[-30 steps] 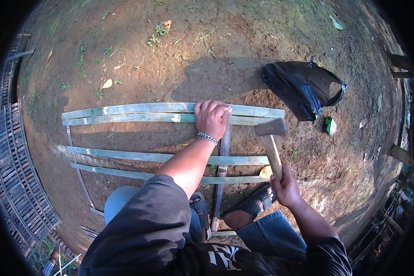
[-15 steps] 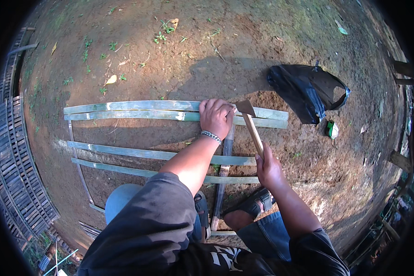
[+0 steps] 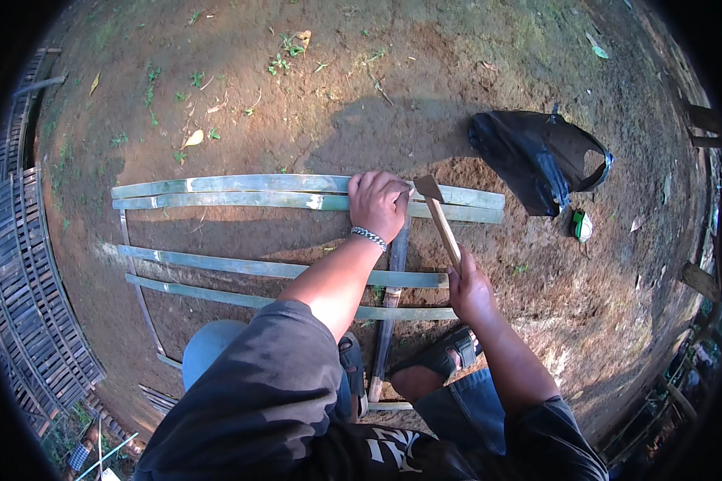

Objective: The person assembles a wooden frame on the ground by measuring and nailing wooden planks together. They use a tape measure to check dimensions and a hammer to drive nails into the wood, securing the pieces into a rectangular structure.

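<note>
Two pale green bamboo slats [image 3: 253, 200] lie side by side across the far end of a bamboo frame. My left hand [image 3: 375, 204] is closed over them near the upright bamboo pole [image 3: 397, 247] beneath. Its thumb and forefinger come together at the pole's top; anything small between them is hidden. My right hand [image 3: 472, 290] is wrapped around the wooden handle of a small hatchet [image 3: 444, 226]. The hatchet's dark, rusty head is over the slats, just right of my left fingertips. Nearer to me, two more slats, an upper one [image 3: 217, 260] and a lower one [image 3: 204, 292], cross the pole.
A crumpled black plastic bag [image 3: 529, 160] lies on the soil at the right, with a small green and white object [image 3: 582, 226] beside it. Slatted bamboo panels [image 3: 32, 280] line the left edge. My sandalled foot [image 3: 441, 358] is close to the frame's pole.
The hatchet's head has tilted slightly, and my right hand has shifted very little. My left hand stays in place on the slats.
</note>
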